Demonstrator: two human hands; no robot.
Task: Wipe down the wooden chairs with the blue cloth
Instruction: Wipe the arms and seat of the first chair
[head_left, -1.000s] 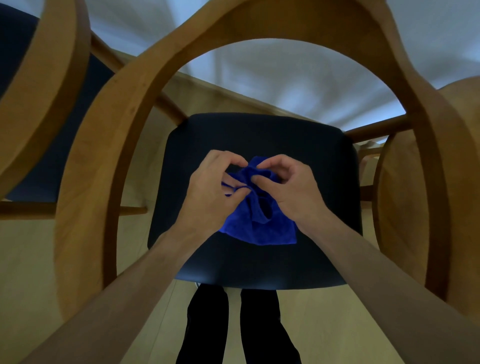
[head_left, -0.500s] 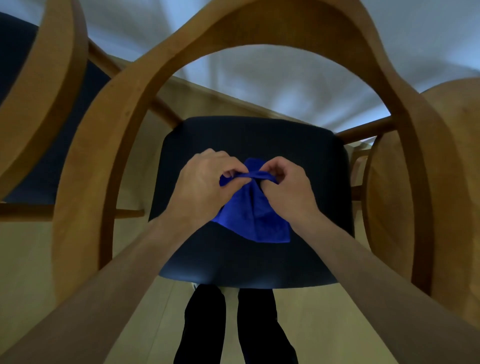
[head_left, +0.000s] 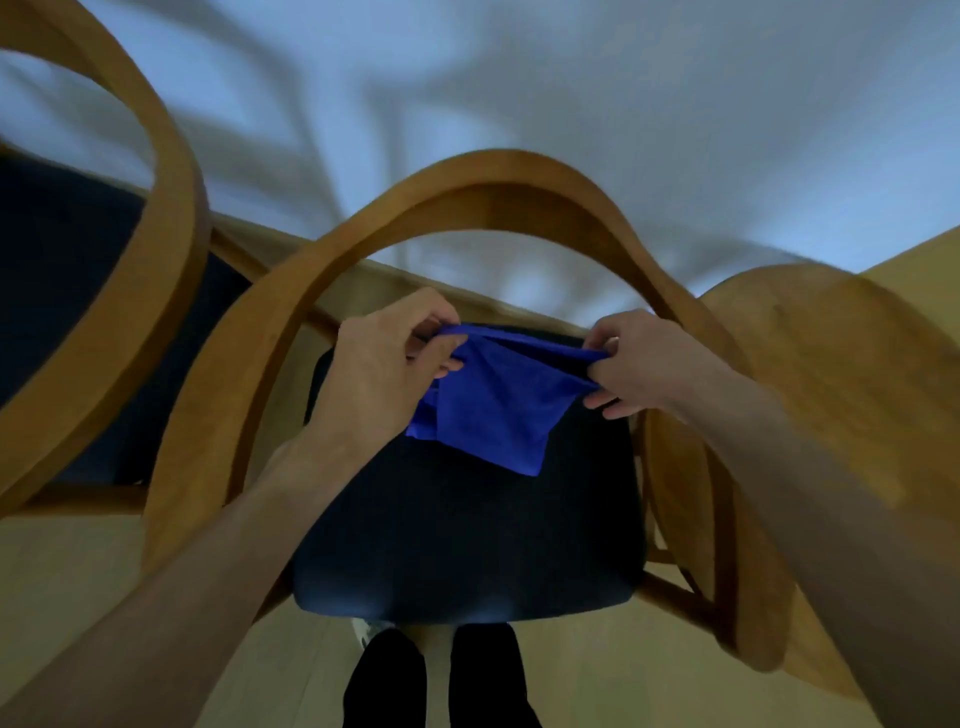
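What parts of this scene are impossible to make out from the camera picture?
- Head view: blue cloth top corners are covered by the left hand and right hand.
- Middle chair and wall are smeared by motion blur; surface dirt is unreadable.
- Left chair and right chair are cut off by the frame edges.
- The chair legs are hidden under the dark seat.

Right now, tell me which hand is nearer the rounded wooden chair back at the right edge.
Right. The right hand is beside that chair back; the left hand is across the blue cloth.
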